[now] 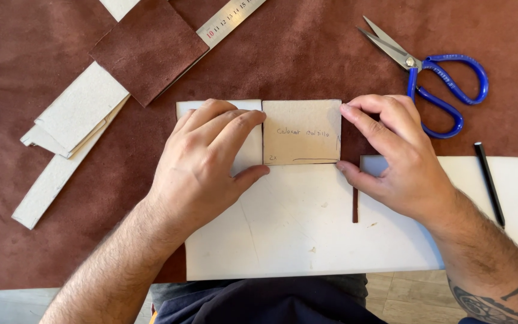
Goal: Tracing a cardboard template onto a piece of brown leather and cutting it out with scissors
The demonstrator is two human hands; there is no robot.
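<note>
The left hand [202,159] lies flat, fingers spread and gripping nothing, pressing on a pale sheet [289,228] beside a tan cardboard template [301,132] with handwriting on it. The right hand [400,159] pinches the template's right edge between thumb and fingertips — the card sits on the sheet's upper edge, over brown suede [49,258]. Blue-handled scissors [436,78] lie well apart, upper right.

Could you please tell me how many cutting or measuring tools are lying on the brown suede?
2. The blue-handled scissors lie at the upper right, blades open, and a metal ruler lies at the top, partly under a suede square. More may be hidden.
</note>
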